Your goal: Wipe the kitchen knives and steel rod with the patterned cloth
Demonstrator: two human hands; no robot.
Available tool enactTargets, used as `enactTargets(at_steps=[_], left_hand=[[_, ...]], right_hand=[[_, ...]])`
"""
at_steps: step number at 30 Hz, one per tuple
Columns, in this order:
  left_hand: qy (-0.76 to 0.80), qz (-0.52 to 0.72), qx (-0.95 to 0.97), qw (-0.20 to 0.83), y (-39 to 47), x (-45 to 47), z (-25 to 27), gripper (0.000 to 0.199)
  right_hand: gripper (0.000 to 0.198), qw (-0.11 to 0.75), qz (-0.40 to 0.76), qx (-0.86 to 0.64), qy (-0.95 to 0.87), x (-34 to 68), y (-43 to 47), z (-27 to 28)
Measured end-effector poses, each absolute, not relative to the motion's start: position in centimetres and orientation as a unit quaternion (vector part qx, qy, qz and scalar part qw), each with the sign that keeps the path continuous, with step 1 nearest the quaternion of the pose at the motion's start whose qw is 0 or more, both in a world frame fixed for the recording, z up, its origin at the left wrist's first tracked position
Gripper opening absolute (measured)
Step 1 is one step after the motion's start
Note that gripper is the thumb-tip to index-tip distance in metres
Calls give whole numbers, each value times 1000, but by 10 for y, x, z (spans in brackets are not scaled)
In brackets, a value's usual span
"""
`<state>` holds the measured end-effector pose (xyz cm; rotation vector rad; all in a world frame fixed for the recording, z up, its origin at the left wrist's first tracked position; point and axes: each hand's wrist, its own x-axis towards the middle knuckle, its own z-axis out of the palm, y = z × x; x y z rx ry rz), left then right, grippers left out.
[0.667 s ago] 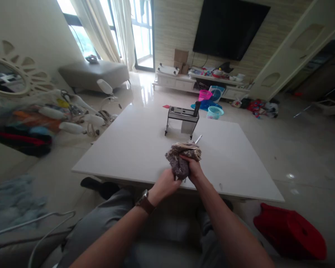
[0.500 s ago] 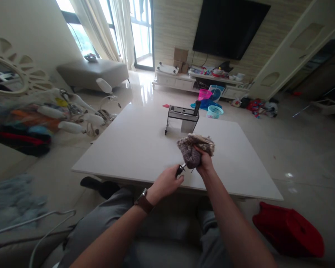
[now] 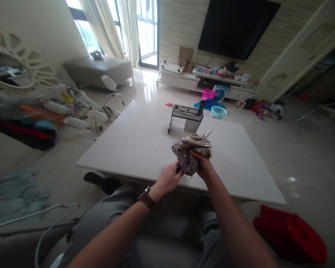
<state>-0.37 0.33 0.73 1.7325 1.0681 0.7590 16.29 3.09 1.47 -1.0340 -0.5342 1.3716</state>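
My left hand (image 3: pixel 168 178) is closed around the black handle of a knife (image 3: pixel 178 169), low over the near edge of the white table (image 3: pixel 123 149). A bunched brown-grey fuzzy cloth (image 3: pixel 190 150) is wrapped around the blade. My right hand (image 3: pixel 206 167) grips this cloth from the right, thumb on top. Beyond the cloth's far side a narrow pale tip pokes out; the rest of the blade is hidden. Farther back on the table stands a grey and black knife holder (image 3: pixel 185 115), with a black handle upright at its right end.
A small red piece (image 3: pixel 169 105) lies near the table's far edge. Behind the table are a cyan basket (image 3: pixel 218 112) and a pink basket (image 3: pixel 209 93). A red stool-like object (image 3: pixel 292 232) is at the lower right. Lamp arms (image 3: pixel 83 119) stand to the left.
The knife has slid deeper into the cloth: its metal near the handle is now covered, and a tip shows at the far side. My hands are closer together.
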Motion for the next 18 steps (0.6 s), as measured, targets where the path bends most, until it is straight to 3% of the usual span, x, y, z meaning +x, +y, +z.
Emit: enactTargets(at_steps=[8,18], left_hand=[[430,324,695,477,10,-2,-4,13],[435,212,787,383,7,-8,16,26]], right_hand=[[56,615,581,-458,-273,146,28,10],[47,725,494,-431,-213,195,49,11]])
